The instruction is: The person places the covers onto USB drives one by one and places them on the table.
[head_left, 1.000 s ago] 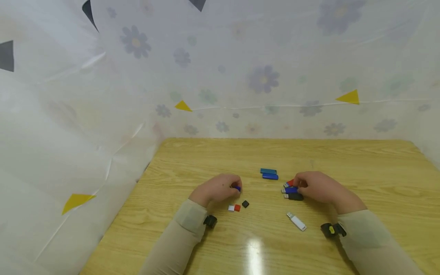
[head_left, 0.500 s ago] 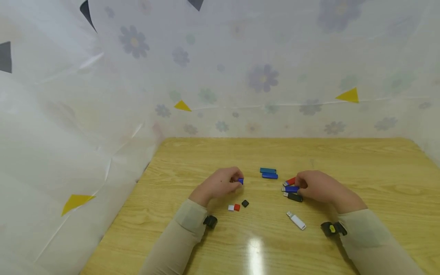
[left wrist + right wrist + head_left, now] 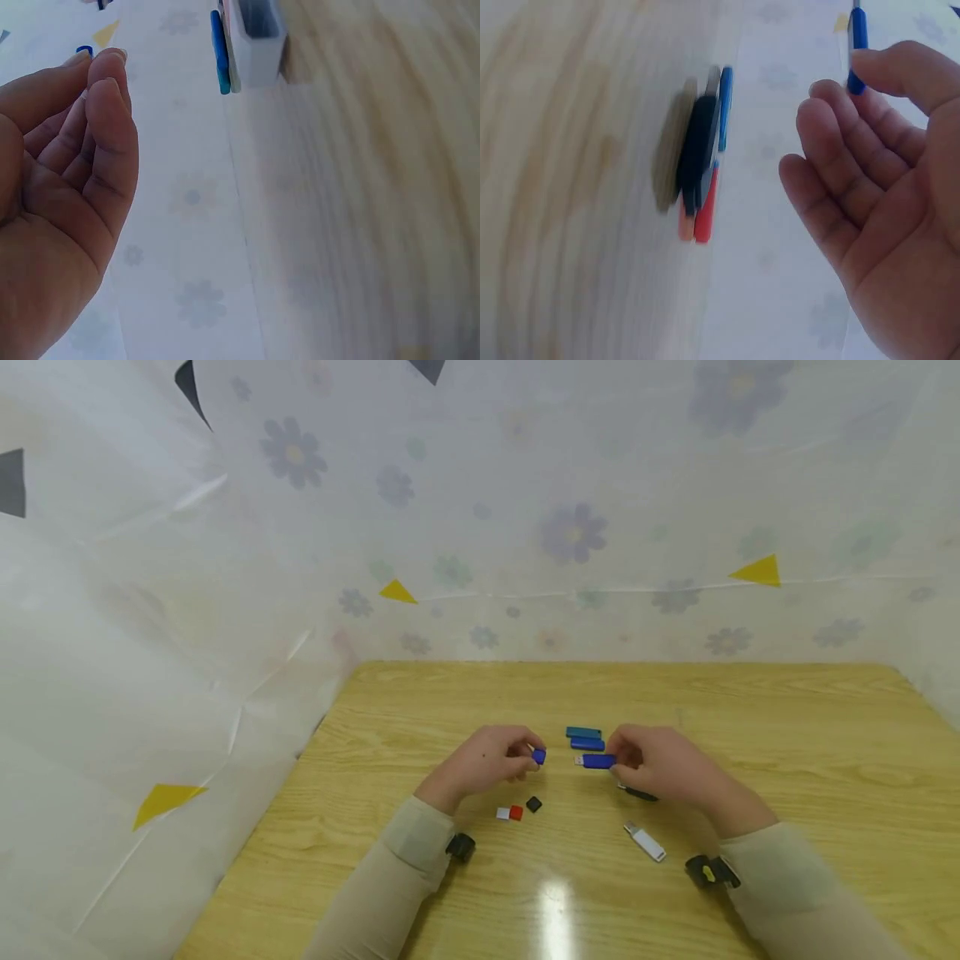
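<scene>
Between thumb and fingertips, my left hand (image 3: 483, 762) pinches a small blue USB stick cap (image 3: 539, 757), its edge also showing in the left wrist view. Facing it, my right hand (image 3: 663, 770) holds a blue USB stick (image 3: 597, 762) by its rear end, the metal plug pointing left toward the cap. A gap separates stick and cap. Below the right hand lie a partly covered black USB stick (image 3: 639, 793) and a white USB stick (image 3: 647, 843). A red USB stick (image 3: 706, 214) shows in the right wrist view; the right hand hides it in the head view.
Behind the hands, a teal stick (image 3: 583, 732) and a blue capped stick (image 3: 587, 744) lie side by side. White (image 3: 502, 814), red (image 3: 517, 812) and black (image 3: 534, 804) caps lie near the left wrist. A flower-patterned sheet (image 3: 480, 527) hangs beyond the wooden table (image 3: 420, 693).
The right hand has lifted the blue stick from between the red and black ones and moved it left. The left hand has raised the blue cap and shifted right toward it.
</scene>
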`<state>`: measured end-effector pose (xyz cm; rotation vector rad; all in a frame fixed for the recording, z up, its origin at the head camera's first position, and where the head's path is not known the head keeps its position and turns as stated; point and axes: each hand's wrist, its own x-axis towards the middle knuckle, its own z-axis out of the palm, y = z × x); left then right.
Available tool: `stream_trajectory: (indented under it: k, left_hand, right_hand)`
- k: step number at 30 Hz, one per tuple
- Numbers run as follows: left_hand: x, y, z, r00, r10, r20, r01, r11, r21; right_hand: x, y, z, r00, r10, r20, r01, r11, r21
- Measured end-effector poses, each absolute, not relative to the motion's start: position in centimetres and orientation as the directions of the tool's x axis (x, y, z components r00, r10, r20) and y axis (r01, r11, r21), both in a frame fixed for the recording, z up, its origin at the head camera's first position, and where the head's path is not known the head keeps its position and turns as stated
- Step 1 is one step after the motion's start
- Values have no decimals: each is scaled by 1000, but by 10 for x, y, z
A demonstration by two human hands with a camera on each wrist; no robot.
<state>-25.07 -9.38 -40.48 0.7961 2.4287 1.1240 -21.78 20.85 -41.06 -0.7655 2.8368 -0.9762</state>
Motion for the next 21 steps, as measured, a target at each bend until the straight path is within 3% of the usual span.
stream_trajectory:
  k: [14,21]
  left_hand:
    - [-238,-80,-395,-765,641,-64,324,469,822]
    - [-236,-78,-395,-778,627,-42,314,446,838]
  right_hand:
    - [-203,183,-400,-883,-436,170,-433,622,-653]
    - [-202,183,-400,-902,-408,139,-382,606,-697]
